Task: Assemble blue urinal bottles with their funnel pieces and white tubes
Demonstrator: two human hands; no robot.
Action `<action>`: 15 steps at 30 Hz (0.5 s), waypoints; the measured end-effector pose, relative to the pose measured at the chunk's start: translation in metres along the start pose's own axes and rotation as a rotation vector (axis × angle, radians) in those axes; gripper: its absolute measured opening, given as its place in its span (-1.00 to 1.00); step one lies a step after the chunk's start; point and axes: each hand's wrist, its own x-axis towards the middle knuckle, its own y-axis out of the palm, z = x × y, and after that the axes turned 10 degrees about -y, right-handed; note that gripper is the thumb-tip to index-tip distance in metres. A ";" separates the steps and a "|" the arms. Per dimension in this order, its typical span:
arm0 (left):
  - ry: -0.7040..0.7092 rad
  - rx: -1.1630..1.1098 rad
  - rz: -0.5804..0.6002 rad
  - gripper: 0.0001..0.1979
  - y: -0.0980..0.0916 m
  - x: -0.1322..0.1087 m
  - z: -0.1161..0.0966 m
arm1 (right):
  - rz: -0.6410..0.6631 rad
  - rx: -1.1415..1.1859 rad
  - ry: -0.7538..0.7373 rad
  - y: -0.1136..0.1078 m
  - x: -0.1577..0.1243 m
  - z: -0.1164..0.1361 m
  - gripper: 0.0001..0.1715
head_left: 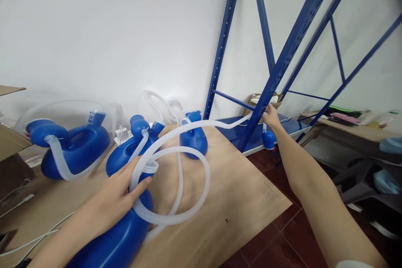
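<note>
My left hand (117, 192) grips the neck of a blue plastic bottle (119, 234) where a translucent white hose (185, 213) joins it; the fingers are closed round the hose end. The hose loops over the brown board (238, 209) and runs right to my right hand (270, 118). That hand is stretched far out, closed on the hose's other end beside a blue rack post (276, 71). A small blue cup-shaped piece (269, 139) hangs just below that hand.
Three more blue bottles with hoses stand on the board: one at the left (75, 146), one in the middle (132, 150), one behind (194, 136). A blue metal rack (314, 16) rises at right. A cluttered bench (351, 125) and tiled floor (276, 243) lie beyond.
</note>
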 end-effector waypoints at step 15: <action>-0.003 0.006 -0.021 -0.34 -0.002 0.002 -0.003 | 0.323 0.613 0.356 0.015 0.003 0.024 -0.50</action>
